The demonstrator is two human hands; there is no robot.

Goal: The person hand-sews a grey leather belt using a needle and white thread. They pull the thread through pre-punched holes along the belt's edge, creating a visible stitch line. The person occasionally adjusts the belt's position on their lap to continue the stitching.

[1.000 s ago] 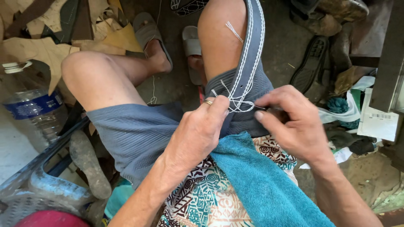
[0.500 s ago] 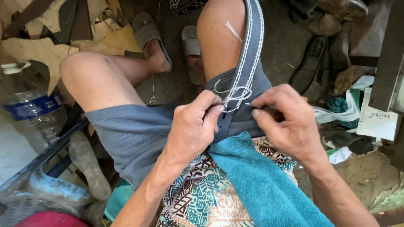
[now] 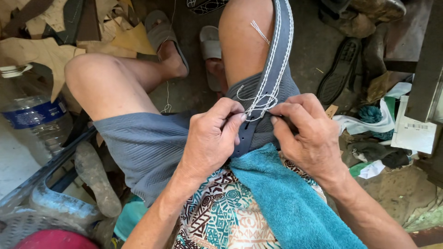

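Observation:
A grey strap [image 3: 276,69] with two rows of white stitching lies along my right thigh. My left hand [image 3: 212,138] pinches the strap's near end, where punched holes show. My right hand [image 3: 309,133] grips a thin dark tool against the strap, its tip pointing at my left fingertips. Loose white thread [image 3: 256,99] loops over the strap between both hands. A teal towel [image 3: 286,203] lies across my lap under the hands.
A clear water bottle [image 3: 34,115] with a blue label stands at the left. Leather scraps [image 3: 50,50] litter the floor at top left. A black shoe sole [image 3: 339,71] and rags lie at the right. A worn sole [image 3: 94,177] rests at lower left.
Both hands have drawn closer together on the strap. The thread loop between them has grown smaller and tighter.

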